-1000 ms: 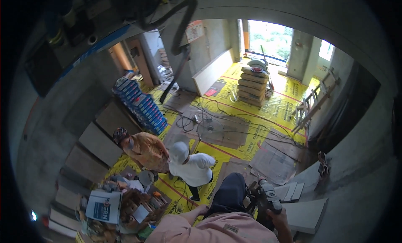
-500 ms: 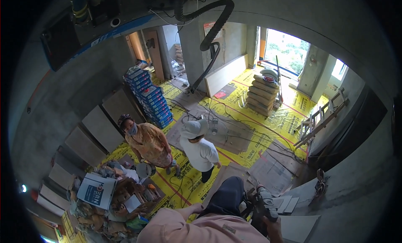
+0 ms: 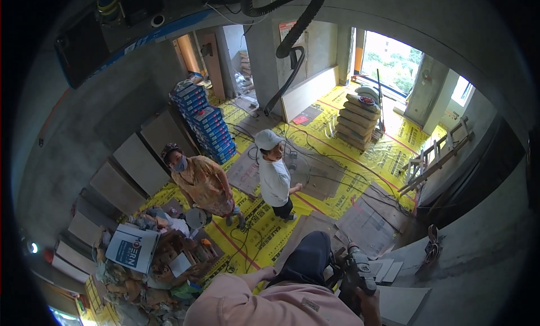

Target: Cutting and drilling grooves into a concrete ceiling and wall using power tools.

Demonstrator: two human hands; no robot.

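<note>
In my right hand (image 3: 368,304) is a rotary hammer drill (image 3: 358,268), with my fingers closed round its grip. The drill points away from me, beside my bent knee in dark trousers (image 3: 306,259). My left hand (image 3: 263,274) rests against my other leg, at the end of a pink sleeve (image 3: 225,295). Its fingers are mostly hidden, so I cannot tell how they are bent. White tile pieces (image 3: 388,270) lie just right of the drill.
Two people stand ahead, one in a white shirt (image 3: 274,180), one in a patterned top (image 3: 201,182). A rubble heap (image 3: 135,292) lies at left. Blue boxes (image 3: 211,129), stacked sacks (image 3: 357,121), a wooden ladder (image 3: 436,160) and cables (image 3: 242,247) occupy the floor.
The person in white has turned toward the right and shifted slightly that way, now showing their side. My hands and the drill have hardly moved. The whole view has shifted slightly.
</note>
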